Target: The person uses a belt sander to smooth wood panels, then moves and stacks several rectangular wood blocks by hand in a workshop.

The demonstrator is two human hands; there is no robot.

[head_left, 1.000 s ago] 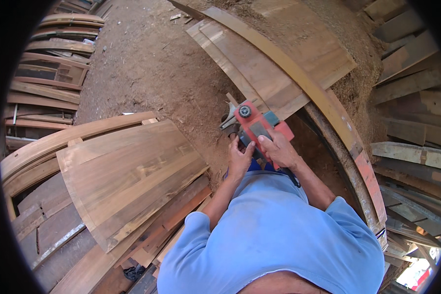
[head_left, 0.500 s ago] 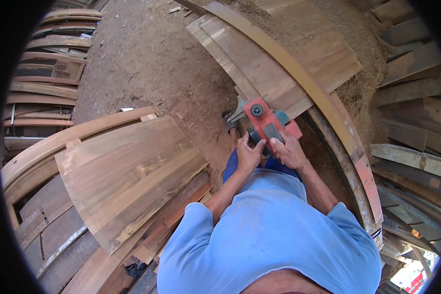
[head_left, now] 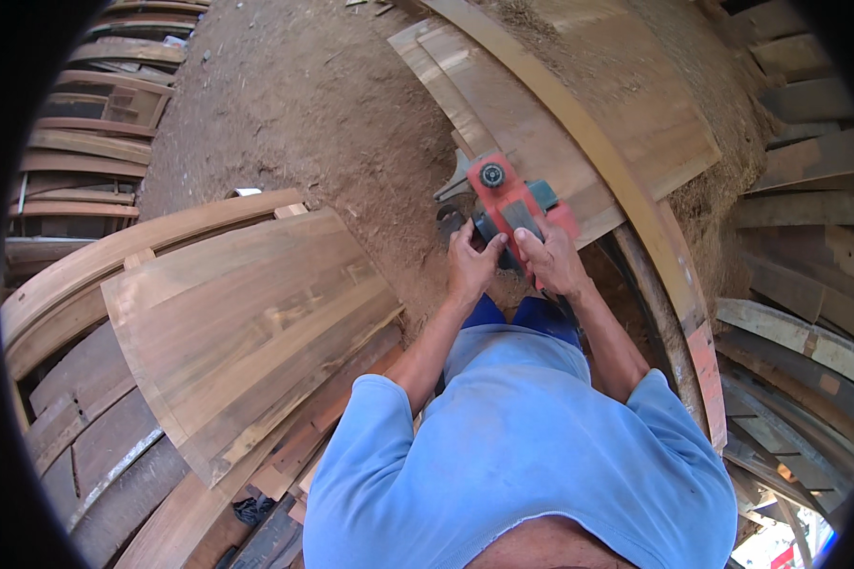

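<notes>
Both my hands are on a red electric hand planer (head_left: 515, 201) with a black round knob, dark grip and grey metal fence. My right hand (head_left: 554, 260) wraps round its rear handle, thumb lying along the top. At the planer's left side, my left hand (head_left: 473, 258) has its fingers curled against the black part. The tool is held in front of my body, by the near left edge of a wide wooden panel (head_left: 517, 142). Whether its underside touches the wood is hidden.
A long curved beam (head_left: 605, 156) crosses over the panel on the right. To my left, another wooden panel (head_left: 256, 322) lies beside a curved wooden rail (head_left: 152, 243). Stacked boards line the left (head_left: 90, 163) and right (head_left: 811, 171). Bare earth (head_left: 294, 104) with shavings lies ahead.
The planer has moved slightly forward and away from my body, both arms reaching further with it. My left hand has shifted forward along its side. The view has turned a little.
</notes>
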